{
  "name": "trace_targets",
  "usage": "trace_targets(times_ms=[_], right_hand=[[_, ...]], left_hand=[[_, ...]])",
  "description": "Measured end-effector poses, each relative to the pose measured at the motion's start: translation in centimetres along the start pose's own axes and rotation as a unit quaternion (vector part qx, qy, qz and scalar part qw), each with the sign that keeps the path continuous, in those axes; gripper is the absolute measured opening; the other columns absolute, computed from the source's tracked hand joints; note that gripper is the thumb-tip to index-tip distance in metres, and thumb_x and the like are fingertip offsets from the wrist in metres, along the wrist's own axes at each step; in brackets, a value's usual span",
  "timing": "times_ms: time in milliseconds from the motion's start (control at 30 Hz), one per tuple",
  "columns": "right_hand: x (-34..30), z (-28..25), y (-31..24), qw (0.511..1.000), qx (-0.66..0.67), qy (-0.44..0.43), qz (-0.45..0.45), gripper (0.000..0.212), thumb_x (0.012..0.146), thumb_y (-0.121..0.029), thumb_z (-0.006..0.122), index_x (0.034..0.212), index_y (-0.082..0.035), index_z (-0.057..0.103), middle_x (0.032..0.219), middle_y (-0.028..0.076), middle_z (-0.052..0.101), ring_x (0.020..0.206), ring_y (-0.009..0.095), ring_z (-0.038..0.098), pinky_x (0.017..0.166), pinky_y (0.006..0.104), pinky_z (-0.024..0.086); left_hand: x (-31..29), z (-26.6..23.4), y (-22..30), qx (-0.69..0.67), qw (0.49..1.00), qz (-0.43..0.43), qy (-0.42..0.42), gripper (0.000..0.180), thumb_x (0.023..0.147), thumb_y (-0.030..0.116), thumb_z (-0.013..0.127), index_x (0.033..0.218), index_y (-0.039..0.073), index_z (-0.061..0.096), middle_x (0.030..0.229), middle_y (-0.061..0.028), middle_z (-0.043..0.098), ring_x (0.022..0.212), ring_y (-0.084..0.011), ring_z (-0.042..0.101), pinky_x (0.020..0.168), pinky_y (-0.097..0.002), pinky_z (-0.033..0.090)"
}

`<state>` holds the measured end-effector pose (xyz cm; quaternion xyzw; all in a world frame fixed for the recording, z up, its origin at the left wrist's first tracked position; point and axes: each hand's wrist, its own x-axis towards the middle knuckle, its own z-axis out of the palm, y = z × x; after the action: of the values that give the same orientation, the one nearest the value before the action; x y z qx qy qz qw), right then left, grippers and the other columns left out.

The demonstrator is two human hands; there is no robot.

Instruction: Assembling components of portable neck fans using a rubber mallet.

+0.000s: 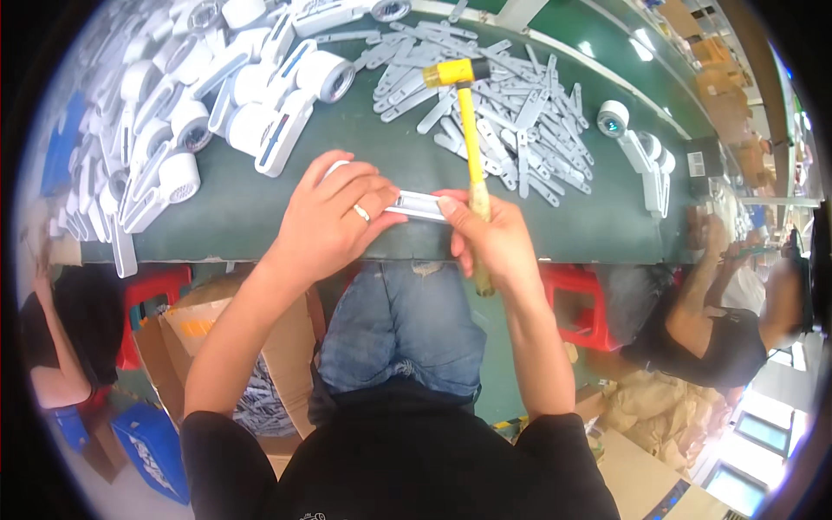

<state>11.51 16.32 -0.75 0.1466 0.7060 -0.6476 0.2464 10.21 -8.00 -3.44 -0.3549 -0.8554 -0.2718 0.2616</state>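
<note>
Close to the table's front edge, my left hand [336, 212] is closed around one end of a white handheld device [420, 205] with a long slotted handle. Its other end is pinched by the thumb of my right hand [496, 232]. That same hand also grips a mallet [469, 130] with a yellow handle, its yellow and black head pointing away from me. Most of the device's left end is hidden under my left fingers. Beyond the mallet lies a loose pile of flat grey handle strips [511, 108].
White round-headed handheld devices [251, 121] are heaped on the green table [347, 156] at left; several more [641, 147] lie at right. Below stand an open cardboard box [286, 373], red stools [579, 303] and a blue box [152, 446]. Other people [711, 329] sit on either side.
</note>
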Motion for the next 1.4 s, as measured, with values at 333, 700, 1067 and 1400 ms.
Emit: trace_targets(times_ms=[333,700,1067,1400], right_hand=[[-0.3,-0.7,0.4,0.999,0.011,0.013,-0.035,0.034,0.103,-0.026,0.073,0.126,0.0,0.072,0.066,0.001,0.062,0.048,0.009,0.054,0.043,0.0265,0.041],[-1.9,0.0,1.9,0.986,-0.004,0.074,-0.151,0.042,0.094,-0.007,0.079,0.135,-0.002,0.07,0.119,0.005,0.07,0.056,0.008,0.06,0.05,0.0255,0.047],[-1.3,2.6,4.2,0.959,0.08,0.143,-0.23,0.031,0.094,-0.009,0.084,0.122,-0.001,0.077,0.074,-0.006,0.065,0.06,0.001,0.052,0.054,0.0215,0.04],[-2.1,3.0,2.6,0.958,0.066,0.154,-0.233,0.03,0.094,-0.009,0.083,0.123,-0.002,0.078,0.085,-0.002,0.069,0.061,0.003,0.055,0.055,0.0224,0.045]], left_hand=[[2.5,0.8,1.3,-0.038,0.996,0.043,-0.065,0.023,0.082,0.015,0.084,0.105,0.011,0.081,0.106,-0.0076,0.077,0.094,-0.0289,0.074,0.09,-0.0399,0.061],[3.0,0.7,1.6,-0.047,0.996,0.02,-0.069,0.023,0.079,0.008,0.086,0.102,0.01,0.082,0.102,-0.0069,0.078,0.091,-0.0287,0.074,0.084,-0.0392,0.061],[1.8,0.0,1.0,-0.083,0.996,0.002,-0.015,0.027,0.079,0.012,0.089,0.106,0.011,0.084,0.1,-0.0079,0.079,0.088,-0.0274,0.075,0.089,-0.0405,0.062],[1.9,-0.5,0.8,-0.107,0.994,-0.006,0.004,0.023,0.079,0.01,0.088,0.101,0.01,0.083,0.102,-0.0093,0.079,0.091,-0.0289,0.076,0.092,-0.0426,0.062]])
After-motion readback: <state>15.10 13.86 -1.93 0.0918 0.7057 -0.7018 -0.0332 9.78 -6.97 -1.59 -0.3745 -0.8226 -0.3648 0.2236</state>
